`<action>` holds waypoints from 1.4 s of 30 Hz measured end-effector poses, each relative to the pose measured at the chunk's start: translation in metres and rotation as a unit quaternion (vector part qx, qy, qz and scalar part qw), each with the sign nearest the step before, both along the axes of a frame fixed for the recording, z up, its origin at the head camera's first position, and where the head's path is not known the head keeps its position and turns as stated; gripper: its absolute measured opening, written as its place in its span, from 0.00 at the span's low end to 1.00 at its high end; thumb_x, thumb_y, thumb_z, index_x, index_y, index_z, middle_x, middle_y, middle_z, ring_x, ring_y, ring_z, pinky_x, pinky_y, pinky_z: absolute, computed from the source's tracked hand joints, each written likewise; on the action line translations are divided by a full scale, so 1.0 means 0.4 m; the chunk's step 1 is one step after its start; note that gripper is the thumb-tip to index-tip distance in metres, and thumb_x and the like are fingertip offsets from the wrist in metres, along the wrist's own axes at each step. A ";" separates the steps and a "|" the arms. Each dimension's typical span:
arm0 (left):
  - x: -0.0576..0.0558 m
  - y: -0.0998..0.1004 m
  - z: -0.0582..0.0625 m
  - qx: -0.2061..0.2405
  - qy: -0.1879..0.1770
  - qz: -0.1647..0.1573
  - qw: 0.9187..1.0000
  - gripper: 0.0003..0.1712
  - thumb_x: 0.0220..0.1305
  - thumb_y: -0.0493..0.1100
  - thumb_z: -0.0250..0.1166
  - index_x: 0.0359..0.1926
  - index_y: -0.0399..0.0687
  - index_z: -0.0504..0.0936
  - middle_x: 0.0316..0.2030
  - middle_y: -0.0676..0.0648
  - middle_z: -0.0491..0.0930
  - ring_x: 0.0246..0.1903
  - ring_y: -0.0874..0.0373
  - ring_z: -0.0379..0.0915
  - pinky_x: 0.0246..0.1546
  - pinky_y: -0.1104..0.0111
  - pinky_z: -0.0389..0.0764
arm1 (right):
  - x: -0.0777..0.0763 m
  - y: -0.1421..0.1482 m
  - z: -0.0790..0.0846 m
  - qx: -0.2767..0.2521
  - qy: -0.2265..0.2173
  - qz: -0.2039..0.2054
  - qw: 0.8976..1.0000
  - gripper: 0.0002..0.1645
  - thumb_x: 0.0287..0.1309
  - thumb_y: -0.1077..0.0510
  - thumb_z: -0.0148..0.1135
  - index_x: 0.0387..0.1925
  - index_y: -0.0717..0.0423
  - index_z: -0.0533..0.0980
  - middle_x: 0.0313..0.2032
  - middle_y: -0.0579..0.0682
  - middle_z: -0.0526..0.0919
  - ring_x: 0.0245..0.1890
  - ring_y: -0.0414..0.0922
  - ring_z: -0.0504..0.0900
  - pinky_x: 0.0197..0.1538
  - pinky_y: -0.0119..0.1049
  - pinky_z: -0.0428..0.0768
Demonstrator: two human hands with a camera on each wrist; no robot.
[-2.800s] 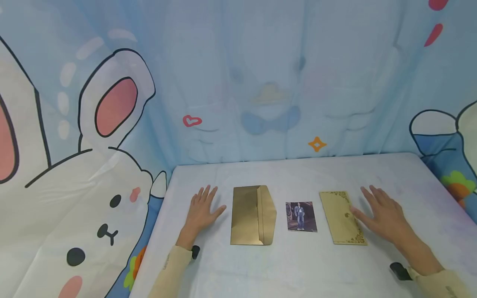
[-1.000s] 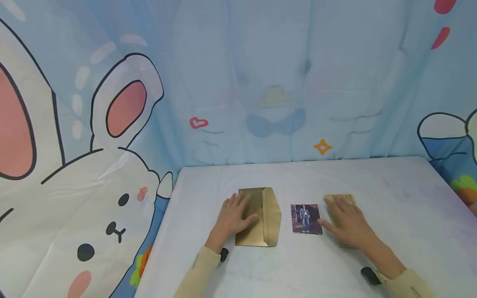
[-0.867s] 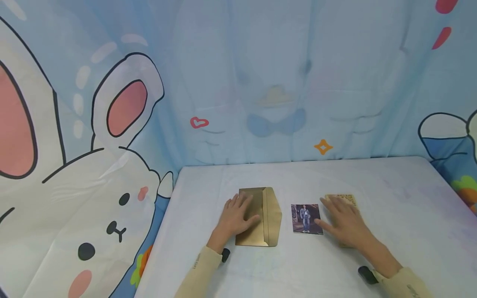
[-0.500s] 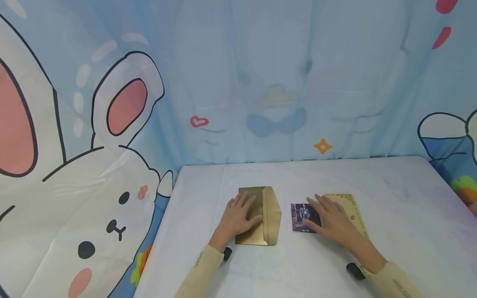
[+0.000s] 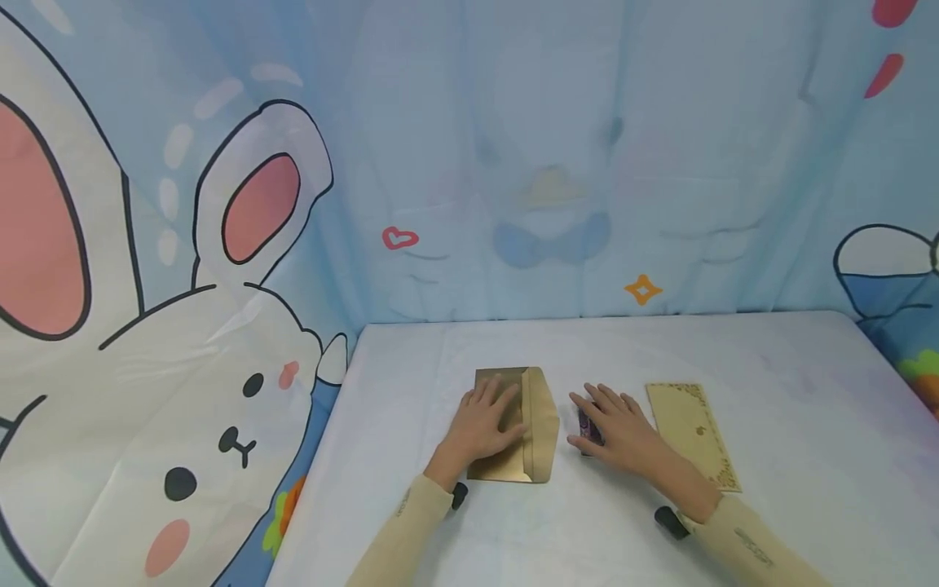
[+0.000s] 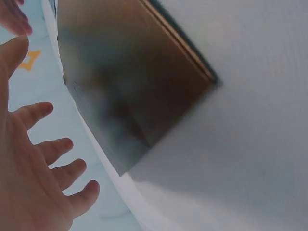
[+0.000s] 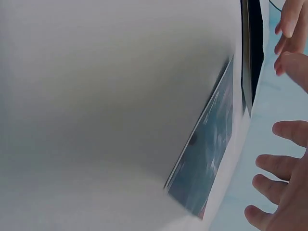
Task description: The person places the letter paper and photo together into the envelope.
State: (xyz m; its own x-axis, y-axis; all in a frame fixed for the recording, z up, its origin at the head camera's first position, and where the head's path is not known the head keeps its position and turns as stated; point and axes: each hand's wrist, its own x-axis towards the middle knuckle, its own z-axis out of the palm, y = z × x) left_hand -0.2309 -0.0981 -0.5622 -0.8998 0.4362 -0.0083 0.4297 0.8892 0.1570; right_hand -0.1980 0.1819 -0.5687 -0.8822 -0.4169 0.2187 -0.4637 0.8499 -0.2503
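My left hand [image 5: 478,424], fingers spread and relaxed, hovers over a gold envelope [image 5: 543,424] with its flap open to the right. In the left wrist view a gap shows between that hand and the envelope [image 6: 120,72]. My right hand [image 5: 623,432] is over a small photo [image 5: 585,428], covering most of it in the head view. The right wrist view shows the photo [image 7: 204,149] flat on the table, with the spread fingers [image 7: 276,166] above it. To the right of that hand lies a cream-gold card [image 5: 693,432] with ornate corners. Neither hand holds anything.
A white cloth covers the table [image 5: 440,350]. Behind it hangs a light blue curtain [image 5: 455,147], and a cartoon rabbit print [image 5: 220,383] fills the left side. A dark wrist camera [image 5: 671,522] sits under the right wrist.
My right hand has moved left from the card to over the photo, uncovering the card. My left hand has come right, from beside the envelope to over it. The view has shifted slightly.
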 end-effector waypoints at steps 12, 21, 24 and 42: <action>-0.006 0.023 -0.014 -0.006 -0.013 -0.010 1.000 0.41 0.70 0.75 0.45 0.78 0.65 0.57 0.80 0.43 0.47 0.78 0.42 0.47 0.74 0.48 0.59 | -0.023 -0.063 -0.018 0.006 0.004 0.032 0.999 0.40 0.62 0.39 0.66 0.69 0.54 0.70 0.70 0.66 0.69 0.70 0.66 0.66 0.66 0.70 0.64; 0.000 0.040 -0.021 -0.028 -0.013 -0.018 0.999 0.40 0.70 0.75 0.45 0.78 0.69 0.57 0.80 0.42 0.46 0.78 0.42 0.46 0.74 0.46 0.59 | -0.019 -0.079 -0.035 0.017 -0.040 0.044 0.998 0.39 0.65 0.39 0.63 0.70 0.56 0.70 0.71 0.65 0.68 0.72 0.67 0.64 0.67 0.72 0.62; 0.005 0.042 -0.017 -0.028 -0.026 -0.018 0.999 0.40 0.71 0.74 0.45 0.78 0.69 0.56 0.80 0.43 0.45 0.79 0.41 0.45 0.74 0.45 0.58 | -0.016 -0.083 -0.037 0.028 -0.046 0.044 0.998 0.39 0.65 0.39 0.62 0.70 0.55 0.70 0.71 0.65 0.67 0.72 0.66 0.64 0.68 0.71 0.61; -0.005 0.059 -0.023 -0.073 -0.032 -0.008 0.997 0.41 0.70 0.76 0.43 0.78 0.71 0.55 0.81 0.44 0.44 0.79 0.42 0.43 0.73 0.42 0.57 | -0.016 -0.078 -0.040 0.035 -0.055 0.036 0.997 0.43 0.66 0.39 0.60 0.72 0.60 0.65 0.73 0.62 0.64 0.73 0.65 0.62 0.70 0.71 0.57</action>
State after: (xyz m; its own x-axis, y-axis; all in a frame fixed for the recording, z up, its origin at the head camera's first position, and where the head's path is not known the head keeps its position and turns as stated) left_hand -0.2327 -0.0744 -0.5713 -0.8886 0.4400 -0.1296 0.4366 0.8980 0.0549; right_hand -0.2042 0.1508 -0.5845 -0.8667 -0.4906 0.0900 -0.4968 0.8328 -0.2440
